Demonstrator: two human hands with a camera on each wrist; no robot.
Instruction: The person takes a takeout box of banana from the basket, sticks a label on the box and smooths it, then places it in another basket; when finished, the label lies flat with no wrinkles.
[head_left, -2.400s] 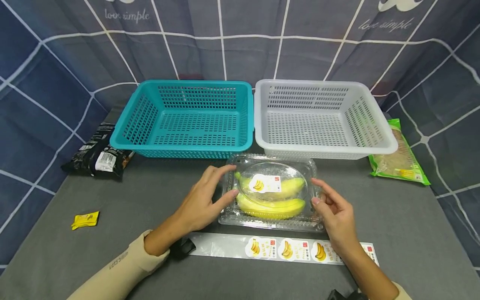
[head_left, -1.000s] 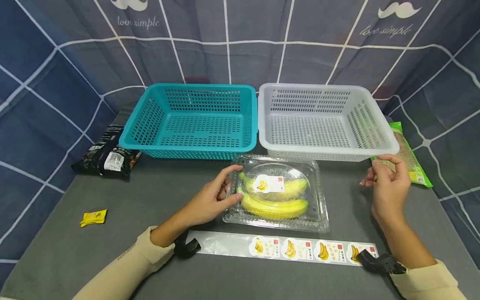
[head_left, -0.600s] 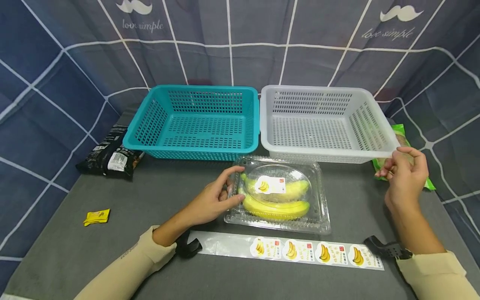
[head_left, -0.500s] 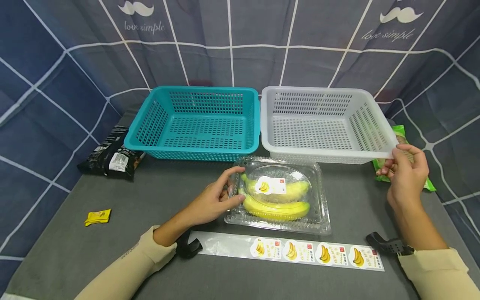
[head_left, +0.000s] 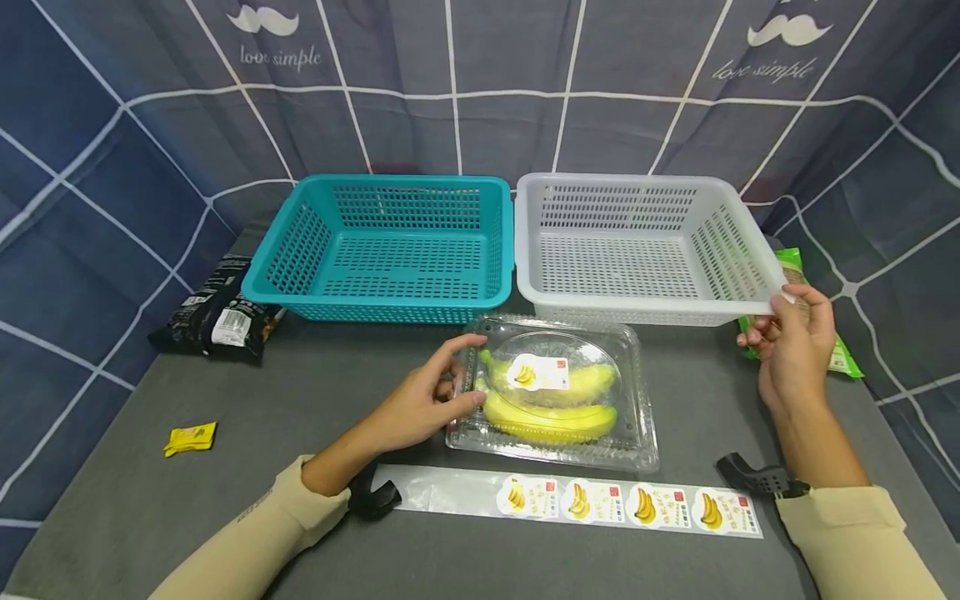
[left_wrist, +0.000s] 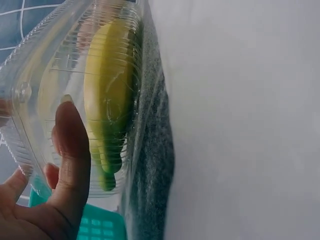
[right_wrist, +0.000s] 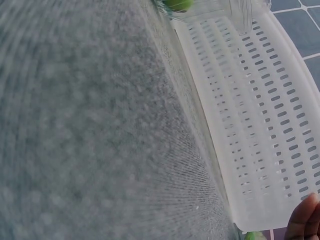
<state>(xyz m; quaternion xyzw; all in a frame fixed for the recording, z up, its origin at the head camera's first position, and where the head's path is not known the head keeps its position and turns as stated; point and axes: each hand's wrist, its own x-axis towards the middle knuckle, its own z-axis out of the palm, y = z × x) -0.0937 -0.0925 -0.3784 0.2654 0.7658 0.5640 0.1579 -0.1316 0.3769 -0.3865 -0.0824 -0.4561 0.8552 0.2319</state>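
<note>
A clear plastic clamshell box (head_left: 637,446) with bananas (head_left: 551,417) inside lies on the grey table. On its lid is a white banana label (head_left: 537,372). My left hand (head_left: 420,404) holds the left side of the box between thumb and fingers. In the left wrist view, the thumb (left_wrist: 72,150) lies across the box's ribbed wall. To the right, my right hand (head_left: 798,358) pinches the front right corner of the white basket (head_left: 645,306). In the right wrist view, only its fingertips (right_wrist: 304,217) show, at the basket corner.
A teal basket (head_left: 382,302) stands left of the white one. A backing strip of banana stickers (head_left: 592,500) lies in front of the box. A black bag (head_left: 217,312) and a yellow packet (head_left: 190,438) lie left; a green bag (head_left: 843,360) is partly hidden at right.
My right hand has left the box's right side, moved right and taken hold of the white basket's corner. The left hand stays at the box. Both baskets stand where they were.
</note>
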